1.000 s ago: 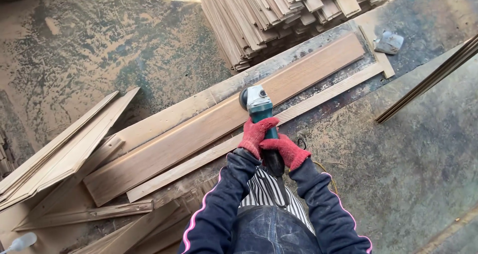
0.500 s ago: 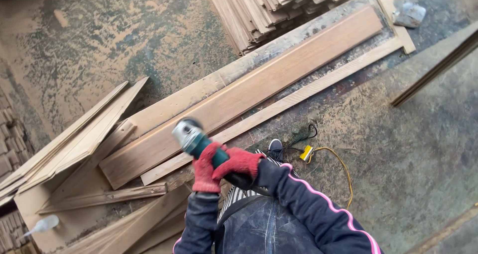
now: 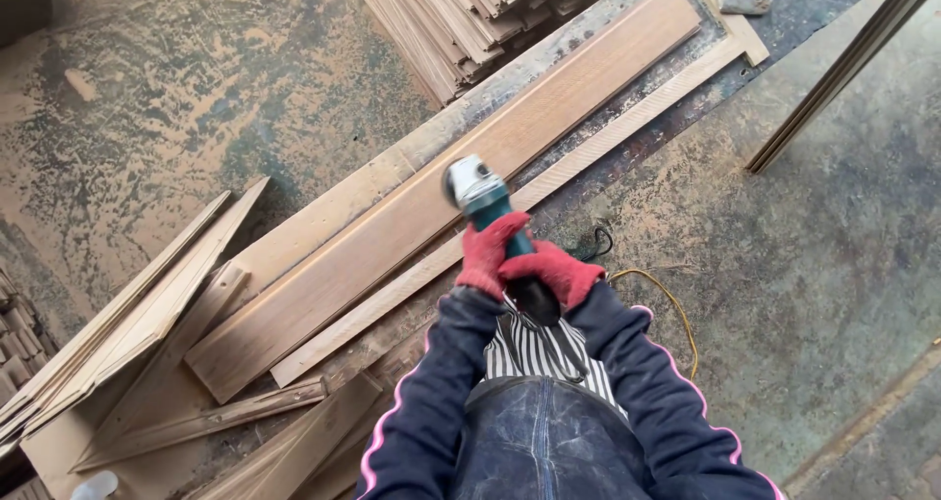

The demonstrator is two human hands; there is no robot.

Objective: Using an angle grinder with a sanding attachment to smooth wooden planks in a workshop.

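**Angle grinder held on long plank**

At the centre of the view, we hold an angle grinder [image 3: 487,206] in both hands, each in a red glove. Our left hand [image 3: 487,253] has its grip wrapped fully around the teal body just behind the silver head. Our right hand [image 3: 551,272] has its grip closed around the dark rear handle, touching the left hand. The grinder head rests over the near edge of a long brown plank [image 3: 431,201], about midway along its length; whether the disc touches the wood cannot be determined.

The plank lies diagonally on a dusty floor [image 3: 196,98], between a paler board [image 3: 323,211] on its far side and a thin pale strip [image 3: 598,147] on its near side. A stack of narrow slats [image 3: 461,15] sits beyond the plank's far end. Loose boards [image 3: 127,314] fan out to the left. A yellow cable [image 3: 676,314] runs across the floor just right of our right sleeve.
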